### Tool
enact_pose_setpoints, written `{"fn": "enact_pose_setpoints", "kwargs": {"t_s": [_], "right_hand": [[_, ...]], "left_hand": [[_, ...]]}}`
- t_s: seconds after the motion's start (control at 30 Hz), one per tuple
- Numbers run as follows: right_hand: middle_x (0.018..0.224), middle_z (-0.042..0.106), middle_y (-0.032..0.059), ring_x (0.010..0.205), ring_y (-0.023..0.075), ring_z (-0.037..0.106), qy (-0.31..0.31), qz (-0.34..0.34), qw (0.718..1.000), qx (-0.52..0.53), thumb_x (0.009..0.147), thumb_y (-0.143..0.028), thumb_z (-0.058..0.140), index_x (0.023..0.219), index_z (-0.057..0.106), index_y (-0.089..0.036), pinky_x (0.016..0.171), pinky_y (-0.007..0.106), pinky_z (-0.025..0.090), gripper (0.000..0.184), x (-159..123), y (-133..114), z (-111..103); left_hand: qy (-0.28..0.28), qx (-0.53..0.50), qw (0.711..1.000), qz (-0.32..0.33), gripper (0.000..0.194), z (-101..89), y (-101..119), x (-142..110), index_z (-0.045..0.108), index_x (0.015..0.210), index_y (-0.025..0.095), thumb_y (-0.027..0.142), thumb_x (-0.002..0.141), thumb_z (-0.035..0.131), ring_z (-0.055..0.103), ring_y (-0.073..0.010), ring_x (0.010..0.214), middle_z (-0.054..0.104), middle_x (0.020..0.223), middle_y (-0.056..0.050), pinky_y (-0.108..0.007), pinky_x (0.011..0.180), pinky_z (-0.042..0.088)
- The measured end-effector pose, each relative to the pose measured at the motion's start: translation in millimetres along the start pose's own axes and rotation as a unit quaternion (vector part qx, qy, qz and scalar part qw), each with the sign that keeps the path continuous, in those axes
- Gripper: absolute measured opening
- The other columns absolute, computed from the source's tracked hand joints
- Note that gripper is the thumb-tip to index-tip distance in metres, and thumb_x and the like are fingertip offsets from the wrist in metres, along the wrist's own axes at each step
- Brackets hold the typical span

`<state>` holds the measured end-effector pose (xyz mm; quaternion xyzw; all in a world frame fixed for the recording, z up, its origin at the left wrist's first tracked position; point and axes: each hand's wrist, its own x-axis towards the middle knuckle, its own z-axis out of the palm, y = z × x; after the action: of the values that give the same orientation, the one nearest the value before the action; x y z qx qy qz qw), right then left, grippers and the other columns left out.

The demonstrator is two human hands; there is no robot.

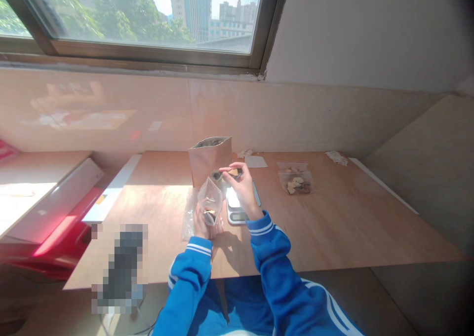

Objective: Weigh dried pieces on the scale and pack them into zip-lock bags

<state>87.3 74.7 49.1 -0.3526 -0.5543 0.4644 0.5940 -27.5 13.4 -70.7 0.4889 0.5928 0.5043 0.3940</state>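
My left hand point(202, 223) grips a small clear plastic bag point(210, 201) from below, holding it upright with its mouth open; a few dried pieces lie inside. My right hand point(240, 185) is raised just above and right of the bag's mouth, fingers pinched on several tan and dark dried pieces point(230, 172). Beneath the right hand sits a small digital kitchen scale point(239, 212). A brown paper pouch point(210, 159) stands open right behind both hands, filled with dark material.
Two filled clear bags point(296, 183) lie to the right on the wooden table point(333, 227). A white card point(256, 162) and scraps point(336, 157) lie near the wall. More flat clear bags point(188, 217) rest left of the scale. A pixelated dark object point(120, 269) stands at the front left edge.
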Motion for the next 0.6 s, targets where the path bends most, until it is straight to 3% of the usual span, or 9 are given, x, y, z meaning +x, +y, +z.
{"fn": "enact_pose_setpoints", "kwargs": {"t_s": [0.13, 0.3, 0.47, 0.6], "right_hand": [[0.097, 0.071, 0.0037, 0.095, 0.0174, 0.067, 0.018, -0.131, 0.99, -0.041, 0.084, -0.04, 0.066, 0.101, 0.044, -0.025, 0.088, 0.035, 0.054, 0.031, 61, -26, 2], [0.094, 0.068, 0.0009, 0.087, 0.0146, 0.067, -0.036, -0.209, 0.969, -0.13, 0.086, -0.033, 0.059, 0.102, 0.045, -0.025, 0.085, 0.031, 0.052, 0.023, 119, -19, 9], [0.089, 0.065, -0.0001, 0.082, 0.0148, 0.064, -0.104, -0.224, 0.952, -0.183, 0.084, -0.025, 0.054, 0.099, 0.047, -0.023, 0.082, 0.029, 0.049, 0.016, 134, 2, 16], [0.084, 0.061, -0.0016, 0.078, 0.0139, 0.06, -0.144, -0.235, 0.941, -0.195, 0.084, -0.023, 0.052, 0.102, 0.047, -0.022, 0.078, 0.027, 0.047, 0.019, 133, -1, 16]], "left_hand": [[0.076, -0.185, 0.976, -0.089, 0.045, 0.4, 6, -4, 0.054, 0.118, 0.014, 0.043, 0.096, 0.028, 0.067, -0.0167, 0.068, 0.065, 0.071, -0.001, -0.029, 0.067, 0.054], [0.09, -0.225, 0.965, -0.104, 0.041, 0.7, 10, -3, 0.061, 0.108, 0.016, 0.043, 0.096, 0.032, 0.066, -0.0174, 0.07, 0.066, 0.077, -0.003, -0.029, 0.066, 0.054], [0.132, -0.247, 0.951, -0.128, 0.05, 5.0, 17, -2, 0.067, 0.099, 0.012, 0.05, 0.094, 0.036, 0.06, -0.0172, 0.057, 0.06, 0.06, -0.005, -0.03, 0.056, 0.052], [0.142, -0.274, 0.94, -0.142, 0.048, 5.9, 17, 0, 0.07, 0.096, 0.009, 0.05, 0.09, 0.045, 0.063, -0.0198, 0.062, 0.065, 0.066, -0.01, -0.031, 0.06, 0.053]]}}
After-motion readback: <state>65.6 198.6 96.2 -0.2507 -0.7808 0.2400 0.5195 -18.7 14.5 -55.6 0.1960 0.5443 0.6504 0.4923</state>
